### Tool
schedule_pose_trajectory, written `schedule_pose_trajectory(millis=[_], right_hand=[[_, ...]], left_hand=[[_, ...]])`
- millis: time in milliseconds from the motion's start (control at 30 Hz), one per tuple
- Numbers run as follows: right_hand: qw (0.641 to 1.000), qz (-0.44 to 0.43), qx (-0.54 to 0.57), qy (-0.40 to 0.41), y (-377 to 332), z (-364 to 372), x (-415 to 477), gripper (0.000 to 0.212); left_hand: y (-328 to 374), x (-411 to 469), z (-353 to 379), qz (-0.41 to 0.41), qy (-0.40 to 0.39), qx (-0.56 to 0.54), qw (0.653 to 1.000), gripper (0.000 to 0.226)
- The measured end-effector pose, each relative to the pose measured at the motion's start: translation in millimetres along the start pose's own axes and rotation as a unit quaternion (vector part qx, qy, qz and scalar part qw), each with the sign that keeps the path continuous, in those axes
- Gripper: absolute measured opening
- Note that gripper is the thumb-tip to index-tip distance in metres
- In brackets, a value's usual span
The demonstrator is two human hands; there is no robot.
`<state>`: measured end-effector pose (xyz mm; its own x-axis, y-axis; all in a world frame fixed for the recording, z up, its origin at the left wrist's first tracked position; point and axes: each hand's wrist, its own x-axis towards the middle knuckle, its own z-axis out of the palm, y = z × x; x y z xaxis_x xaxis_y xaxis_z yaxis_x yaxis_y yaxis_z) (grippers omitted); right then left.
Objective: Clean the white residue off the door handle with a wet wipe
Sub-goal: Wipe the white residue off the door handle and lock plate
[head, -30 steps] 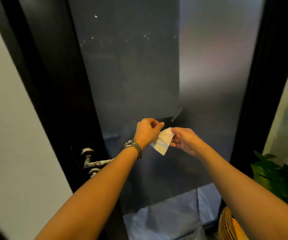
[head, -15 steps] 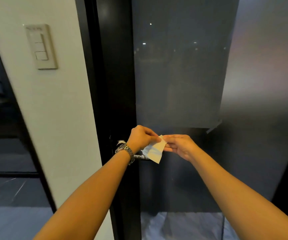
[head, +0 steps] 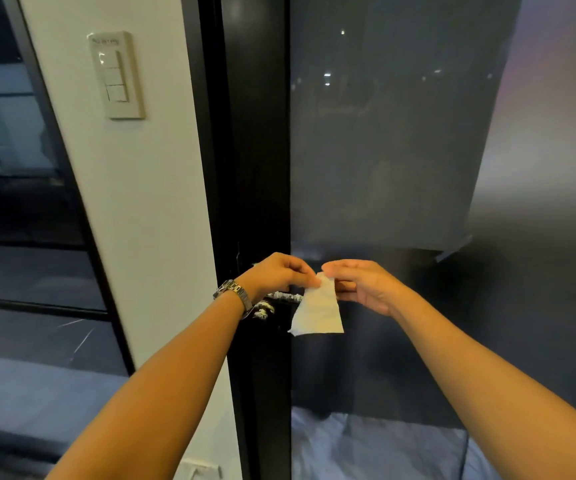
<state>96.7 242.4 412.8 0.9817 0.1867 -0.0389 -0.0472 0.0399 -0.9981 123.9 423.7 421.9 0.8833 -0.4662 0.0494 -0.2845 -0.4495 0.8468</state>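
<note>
We face a dark glass door (head: 400,150), its black frame (head: 262,150) at our 11 o'clock, a white wall (head: 148,209) left of that. Our left hand (head: 279,273) and right hand (head: 366,285) pinch the top corners of a wipe (head: 317,311), which hangs between them. The residue-crusted handle (head: 284,296) sits just beneath our left hand, beside the wipe's 9 o'clock edge. A watch (head: 234,294) circles the left wrist.
</note>
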Motion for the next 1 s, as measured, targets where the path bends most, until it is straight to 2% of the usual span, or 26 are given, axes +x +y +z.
schedule_pose_trajectory(millis=[133, 267, 467, 633, 733, 867, 1000], right_hand=[[0.999, 0.024, -0.014, -0.024, 3, -1, 0, 0.026], [0.998, 0.024, -0.043, -0.024, 3, -2, 6, 0.023], [0.997, 0.058, -0.041, -0.043, -3, 15, 17, 0.022], [0.997, 0.074, 0.018, 0.020, -1, 27, 35, 0.015], [0.995, 0.064, 0.059, 0.050, -4, 37, 45, 0.008], [0.994, 0.068, 0.049, 0.064, -10, 50, 55, 0.007], [0.993, 0.071, 0.007, 0.094, -11, 64, 64, 0.005]], left_hand=[[-4, 1, -7, 0.001, 0.004, -0.016, 1.000, 0.013], [-4, 3, -9, 0.006, -0.001, -0.009, 1.000, 0.017], [-10, 7, -18, 0.050, 0.026, 0.002, 0.998, 0.011], [-22, 15, -26, 0.043, 0.119, 0.008, 0.992, 0.015], [-21, 17, -33, 0.037, 0.110, 0.014, 0.993, 0.022], [-20, 16, -43, 0.041, 0.115, 0.068, 0.990, 0.030], [-27, 17, -51, 0.057, 0.137, 0.132, 0.980, 0.020]])
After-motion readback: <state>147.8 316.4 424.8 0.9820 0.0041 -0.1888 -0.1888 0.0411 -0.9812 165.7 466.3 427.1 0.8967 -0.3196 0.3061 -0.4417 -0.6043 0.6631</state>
